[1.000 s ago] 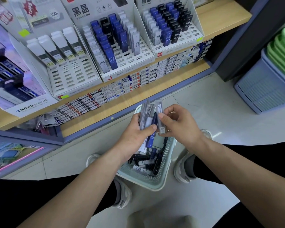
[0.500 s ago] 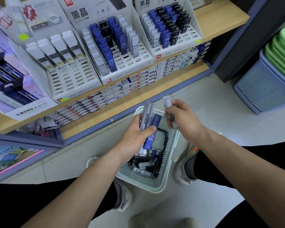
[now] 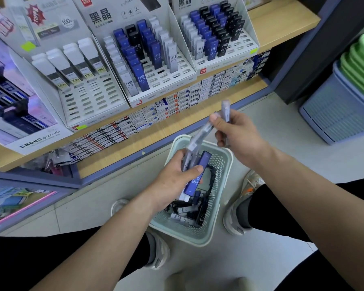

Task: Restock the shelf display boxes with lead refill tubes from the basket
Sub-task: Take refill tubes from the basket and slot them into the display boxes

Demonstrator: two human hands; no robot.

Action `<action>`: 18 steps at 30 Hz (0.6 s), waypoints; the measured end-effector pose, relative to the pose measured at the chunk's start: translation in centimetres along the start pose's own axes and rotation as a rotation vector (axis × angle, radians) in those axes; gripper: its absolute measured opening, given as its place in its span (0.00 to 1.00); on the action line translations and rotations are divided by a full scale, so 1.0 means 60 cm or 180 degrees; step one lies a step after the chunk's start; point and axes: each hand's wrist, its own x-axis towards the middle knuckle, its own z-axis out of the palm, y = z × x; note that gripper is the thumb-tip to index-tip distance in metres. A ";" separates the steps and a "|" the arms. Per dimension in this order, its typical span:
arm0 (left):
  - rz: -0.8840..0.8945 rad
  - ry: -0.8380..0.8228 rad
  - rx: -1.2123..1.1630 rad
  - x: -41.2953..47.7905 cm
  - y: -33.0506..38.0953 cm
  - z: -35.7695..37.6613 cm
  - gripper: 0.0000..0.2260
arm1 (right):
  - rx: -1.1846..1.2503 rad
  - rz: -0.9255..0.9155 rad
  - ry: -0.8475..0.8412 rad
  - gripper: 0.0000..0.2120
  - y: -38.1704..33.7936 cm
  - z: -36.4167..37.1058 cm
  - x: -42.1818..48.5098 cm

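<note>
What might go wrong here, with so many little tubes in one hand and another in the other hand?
1. The left hand grips a loose, fanned bundle of tubes. One may slip out; the basket sits below, but a tube might bounce onto the floor.
2. The right hand pinches a grey tube. The middle display box keeps colours in separate columns, so it may land in a wrong one.

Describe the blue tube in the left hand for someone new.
Find the pale green perforated plastic basket on the floor. Above it, the left hand grips several tubes. The flat dark blue tube marked HB is the only blue one there.
</note>
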 end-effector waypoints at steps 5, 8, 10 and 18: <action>-0.0184 0.0210 -0.0789 0.000 0.010 -0.008 0.11 | -0.0160 0.0017 0.0154 0.07 -0.015 -0.028 0.002; -0.0198 0.0243 -0.1070 0.002 0.012 -0.010 0.13 | -0.0417 0.0353 -0.0153 0.10 0.005 -0.016 -0.012; -0.0198 0.0234 -0.1035 0.002 0.013 -0.008 0.14 | -0.0486 0.0452 -0.0267 0.08 0.019 0.001 -0.021; -0.0002 0.0428 -0.0402 0.006 0.003 -0.005 0.22 | -0.0579 0.0463 -0.0178 0.12 0.035 0.037 -0.036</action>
